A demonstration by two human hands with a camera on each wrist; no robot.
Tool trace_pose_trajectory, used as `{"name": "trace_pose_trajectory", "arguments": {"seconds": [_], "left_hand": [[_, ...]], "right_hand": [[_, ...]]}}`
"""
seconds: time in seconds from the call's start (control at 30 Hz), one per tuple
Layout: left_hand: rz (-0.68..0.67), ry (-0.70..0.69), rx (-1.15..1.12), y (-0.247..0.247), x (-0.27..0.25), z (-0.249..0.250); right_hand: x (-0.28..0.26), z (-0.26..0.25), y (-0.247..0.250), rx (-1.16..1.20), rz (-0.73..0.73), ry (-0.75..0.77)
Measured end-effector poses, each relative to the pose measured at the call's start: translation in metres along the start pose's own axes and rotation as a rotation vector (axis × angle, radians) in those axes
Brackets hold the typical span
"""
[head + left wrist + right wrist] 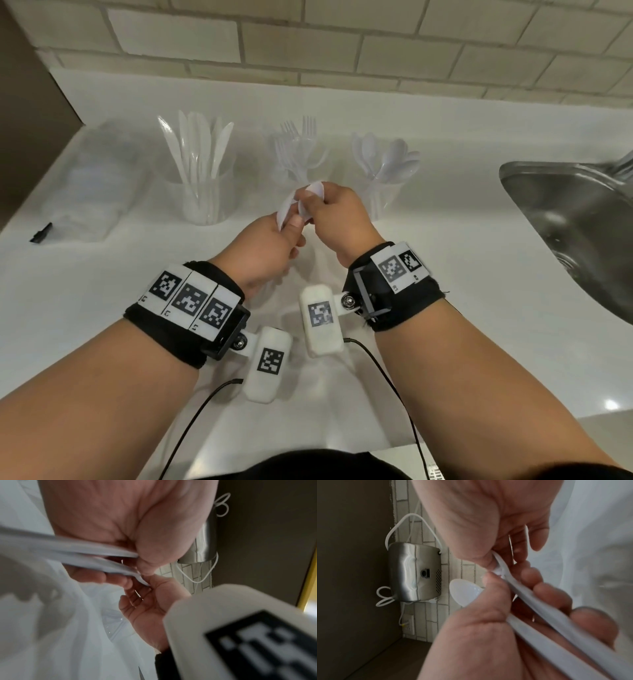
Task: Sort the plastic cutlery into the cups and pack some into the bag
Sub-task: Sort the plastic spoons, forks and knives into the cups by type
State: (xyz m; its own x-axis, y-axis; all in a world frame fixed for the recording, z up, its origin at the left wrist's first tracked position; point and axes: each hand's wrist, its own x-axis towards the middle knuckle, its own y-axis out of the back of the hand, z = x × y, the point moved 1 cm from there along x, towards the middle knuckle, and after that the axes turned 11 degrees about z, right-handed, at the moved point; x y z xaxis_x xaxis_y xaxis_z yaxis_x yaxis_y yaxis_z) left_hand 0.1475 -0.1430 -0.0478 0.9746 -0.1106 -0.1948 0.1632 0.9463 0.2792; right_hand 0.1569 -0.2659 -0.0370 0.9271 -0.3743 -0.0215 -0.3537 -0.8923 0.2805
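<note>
Both hands meet above the white counter (102, 308), each pinching white plastic spoons. My left hand (291, 224) holds one spoon (286, 209) between thumb and fingers. My right hand (310, 200) grips another spoon (315, 190) with its bowl sticking up. The left wrist view shows the spoon handles (96, 558) under my thumb. A spoon bowl (465, 593) and handles (539, 608) appear in the right wrist view. Behind the hands stand three clear cups: knives (202, 161) on the left, forks (298, 150) in the middle, spoons (387, 161) on the right. Thin translucent plastic (590, 534), perhaps the bag, hangs beside the hands.
A clear plastic package (99, 178) lies at the counter's far left, with a small black piece (41, 233) in front of it. A steel sink (565, 219) takes up the right side. A tiled wall (342, 41) closes the back. A steel wall-mounted box (414, 572) hangs on the tiles.
</note>
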Motion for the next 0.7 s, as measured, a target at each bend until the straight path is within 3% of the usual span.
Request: {"name": "trace_pose_trajectory", "arguments": {"seconds": [0.1, 0.27, 0.47, 0.6, 0.7], "left_hand": [[-0.125, 0.15, -0.197, 0.001, -0.005, 0.001], [-0.381, 0.238, -0.317, 0.007, -0.008, 0.003], [-0.39, 0.266, -0.404, 0.006, -0.006, 0.003], [-0.337, 0.221, -0.247, 0.003, -0.006, 0.006], [-0.306, 0.205, -0.178, 0.001, -0.006, 0.006]], "right_hand": [[-0.002, -0.004, 0.011, 0.109, -0.03, -0.069], [-0.01, -0.009, 0.014, 0.262, -0.281, -0.112], [-0.013, -0.007, 0.009, 0.422, -0.425, -0.188], [-0.016, -0.003, 0.009, 0.319, -0.464, -0.01], [-0.018, -0.002, 0.008, 0.34, -0.461, 0.018]]}}
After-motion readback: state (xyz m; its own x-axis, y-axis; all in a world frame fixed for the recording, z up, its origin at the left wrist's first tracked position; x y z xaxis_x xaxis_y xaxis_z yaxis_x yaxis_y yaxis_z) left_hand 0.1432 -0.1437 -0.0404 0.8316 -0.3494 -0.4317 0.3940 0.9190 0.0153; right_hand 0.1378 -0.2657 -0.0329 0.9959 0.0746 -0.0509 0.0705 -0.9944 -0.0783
